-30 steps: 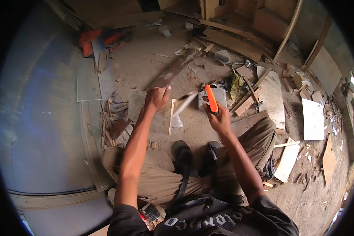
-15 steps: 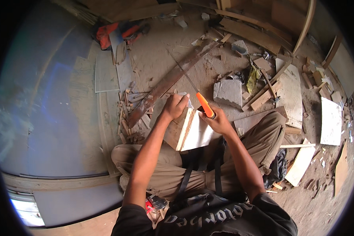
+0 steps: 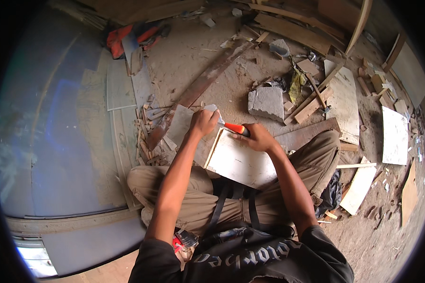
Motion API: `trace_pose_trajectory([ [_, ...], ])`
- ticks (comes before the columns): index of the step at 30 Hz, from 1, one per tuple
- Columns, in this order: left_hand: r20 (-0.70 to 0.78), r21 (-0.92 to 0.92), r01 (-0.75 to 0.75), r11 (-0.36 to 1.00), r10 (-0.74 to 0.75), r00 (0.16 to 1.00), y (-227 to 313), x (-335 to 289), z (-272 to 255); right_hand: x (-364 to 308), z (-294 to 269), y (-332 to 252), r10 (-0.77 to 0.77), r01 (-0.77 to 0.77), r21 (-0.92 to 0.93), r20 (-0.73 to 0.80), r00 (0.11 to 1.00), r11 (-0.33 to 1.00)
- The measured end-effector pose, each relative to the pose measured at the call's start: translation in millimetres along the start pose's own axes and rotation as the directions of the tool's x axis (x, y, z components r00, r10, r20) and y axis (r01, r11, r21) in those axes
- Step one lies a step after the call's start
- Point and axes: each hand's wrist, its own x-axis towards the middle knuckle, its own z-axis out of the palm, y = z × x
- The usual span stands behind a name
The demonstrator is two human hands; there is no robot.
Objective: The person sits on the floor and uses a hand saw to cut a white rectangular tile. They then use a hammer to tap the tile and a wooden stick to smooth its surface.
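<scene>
A flat wooden piece with a white face (image 3: 243,162) and a raw wood edge lies tilted over my lap. My right hand (image 3: 259,137) is closed round the orange-and-black handle (image 3: 234,127) of a tool at the piece's far edge. The tool's blade points left toward my other hand and is mostly lost to view. My left hand (image 3: 204,123) is closed at the piece's far left corner, near a small pale bit by its fingertips. What the left fingers grip is hidden.
A rough concrete block (image 3: 266,104) sits ahead, right of centre. Beyond it lie a hammer (image 3: 319,92) and wood strips. A long brown plank (image 3: 208,78) crosses the dirt floor. Large grey sheets (image 3: 56,155) cover the left side. White boards (image 3: 395,137) and scraps lie right.
The tool's long thin blade pointed away from me; now the handle is turned left and lower, toward my left hand. The wooden piece has tipped so more of its white face shows.
</scene>
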Motion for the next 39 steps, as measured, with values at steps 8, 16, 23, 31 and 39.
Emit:
trace_pose_trajectory([
  [8,-0.146,0.302,-0.394,0.868,0.45,0.881,31.8,-2.5,-39.7,-20.1,35.9,-22.3,0.023,-0.033,-0.054,-0.175,0.984,0.998],
  [16,-0.149,0.535,0.299,0.79,-0.26,0.954,16.9,-8.2,-23.0,9.1,47.3,-20.6,0.276,-0.36,-0.379,-0.258,0.926,0.853],
  [23,-0.357,0.149,0.519,0.841,-0.444,0.822,-36.8,-14.8,-23.3,25.6,6.9,43.8,0.269,-0.432,-0.223,-0.519,0.811,0.874],
  [31,0.243,-0.905,0.379,0.195,-0.495,0.835,-93.9,-37.6,24.3,64.2,-78.4,140.1,0.03,-0.267,-0.232,-0.7,0.714,0.935],
  [39,0.266,-0.915,0.4,0.059,-0.656,0.706,-110.3,-69.2,66.5,10.1,-21.8,222.6,0.141,-0.487,-0.352,-0.679,0.721,0.799],
])
